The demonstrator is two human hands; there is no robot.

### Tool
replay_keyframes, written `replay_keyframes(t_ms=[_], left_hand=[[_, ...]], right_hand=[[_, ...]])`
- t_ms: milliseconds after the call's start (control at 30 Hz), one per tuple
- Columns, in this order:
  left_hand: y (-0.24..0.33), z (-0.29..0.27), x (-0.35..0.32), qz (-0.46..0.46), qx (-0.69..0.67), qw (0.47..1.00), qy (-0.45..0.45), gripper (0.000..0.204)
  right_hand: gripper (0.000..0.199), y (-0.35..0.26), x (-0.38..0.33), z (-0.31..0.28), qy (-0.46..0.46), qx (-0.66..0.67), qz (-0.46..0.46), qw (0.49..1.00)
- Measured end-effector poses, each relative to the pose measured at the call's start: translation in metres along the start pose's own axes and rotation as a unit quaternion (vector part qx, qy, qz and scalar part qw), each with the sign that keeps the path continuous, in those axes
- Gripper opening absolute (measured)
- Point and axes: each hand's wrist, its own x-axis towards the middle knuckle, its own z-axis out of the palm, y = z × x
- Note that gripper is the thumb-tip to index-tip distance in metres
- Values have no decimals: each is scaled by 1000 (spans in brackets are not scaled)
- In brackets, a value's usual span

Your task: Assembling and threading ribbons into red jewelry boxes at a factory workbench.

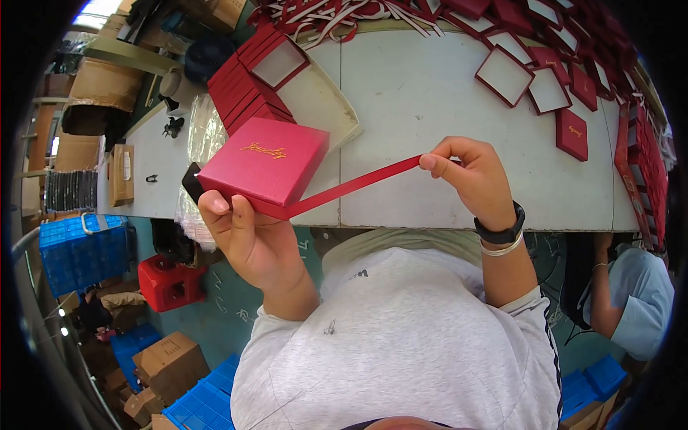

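My left hand [247, 240] grips a red jewelry box [269, 161] by its near lower side, lifted above the table edge and tilted, its gold-lettered top facing up. A red ribbon [358, 188] runs from the near side of this box, taut, up to the right. My right hand [469, 175] pinches the ribbon's far end between thumb and fingers and wears a dark wristband. Past the box stands a row of stacked red box parts [247, 86], with one white-lined open piece [281, 64] at its end. The underside of the held box is hidden.
Loose red and white ribbons [337, 18] heap at the table's far edge. Several open white-lined red box parts [504, 76] and a closed red box [571, 135] lie at far right. Left are a blue crate [82, 247] and red stool [170, 283]. Another person's sleeve [634, 290] shows at right.
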Motion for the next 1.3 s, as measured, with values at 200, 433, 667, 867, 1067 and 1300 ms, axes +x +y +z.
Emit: replay_keyframes(t_ms=[200,433,667,867,1067,1300], left_hand=[[-7,6,-8,-96,-113,989,29,12],[-13,0,-11,-185,-255,949,5,8],[-15,4,-10,-227,-323,918,38,8],[-15,1,-5,-243,-335,908,72,7],[-14,-3,-1,-207,-269,938,66,9],[-16,0,-4,-244,-312,916,68,11]], right_hand=[[20,4,9,-2,-1,16,-8,1000],[21,8,13,0,-10,24,-9,1000],[20,10,13,-2,-3,40,-17,999],[20,-1,2,-10,25,7,-37,999],[20,-4,0,-15,29,-5,-44,999],[20,3,9,-12,17,19,-44,999]])
